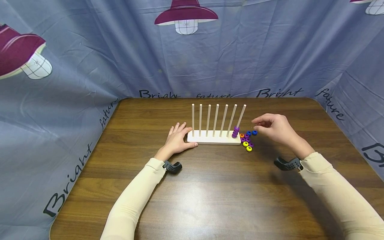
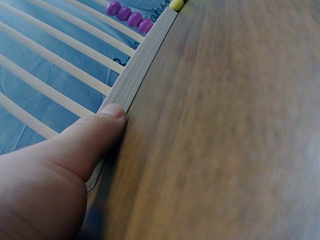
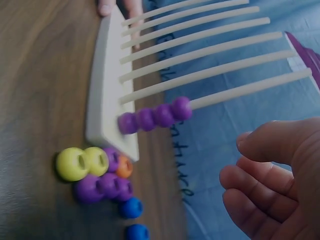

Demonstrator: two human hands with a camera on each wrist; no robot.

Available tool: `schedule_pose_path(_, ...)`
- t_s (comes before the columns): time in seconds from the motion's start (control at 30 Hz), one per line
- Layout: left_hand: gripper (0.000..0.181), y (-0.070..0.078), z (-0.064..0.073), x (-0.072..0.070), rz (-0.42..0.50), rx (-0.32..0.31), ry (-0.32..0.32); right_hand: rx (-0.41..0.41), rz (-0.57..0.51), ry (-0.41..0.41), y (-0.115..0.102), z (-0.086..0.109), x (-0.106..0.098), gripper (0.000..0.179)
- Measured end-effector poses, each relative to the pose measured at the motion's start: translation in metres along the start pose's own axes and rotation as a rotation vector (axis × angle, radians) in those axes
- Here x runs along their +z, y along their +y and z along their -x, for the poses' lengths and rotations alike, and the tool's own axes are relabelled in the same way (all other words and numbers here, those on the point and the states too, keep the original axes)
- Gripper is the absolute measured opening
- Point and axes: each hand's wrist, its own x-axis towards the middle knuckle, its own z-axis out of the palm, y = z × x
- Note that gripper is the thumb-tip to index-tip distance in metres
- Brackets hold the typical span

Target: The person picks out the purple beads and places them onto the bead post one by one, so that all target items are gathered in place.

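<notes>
A white wooden peg stand (image 1: 214, 137) with a row of upright pegs stands on the table. Several purple beads (image 3: 162, 115) are stacked low on its rightmost peg. My left hand (image 1: 176, 140) holds the stand's left end, its thumb (image 2: 102, 120) against the front edge and its other fingers spread behind. To the right of the stand, my right hand (image 1: 274, 126) hovers above the table with fingers loosely bent and nothing between them. Loose beads lie beneath and left of it: yellow (image 3: 72, 164), purple (image 3: 90, 189), orange (image 3: 124, 168) and blue (image 3: 131, 208).
The brown wooden table (image 1: 210, 193) reaches back to a blue printed curtain (image 1: 126, 50), which also hangs at both sides. A dark band (image 1: 172, 167) is on the left wrist, another dark band (image 1: 288, 164) on the right.
</notes>
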Motion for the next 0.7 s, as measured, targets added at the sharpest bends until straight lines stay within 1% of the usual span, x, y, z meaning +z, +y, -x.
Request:
schedule_pose_path(0.17,0.08,0.0,0.0,0.0,-0.003,0.001,-0.002,0.005,0.012,0.002,0.011,0.012,0.01,0.021)
schedule_pose_path(0.37,0.081,0.0,0.0,0.0,-0.004,0.001,-0.005,0.04,0.016,-0.006,0.021,0.025,0.02,0.02)
schedule_pose_path(0.7,0.08,-0.001,0.0,0.001,-0.005,0.004,-0.007,0.074,0.035,-0.028,0.033,0.043,0.033,0.02)
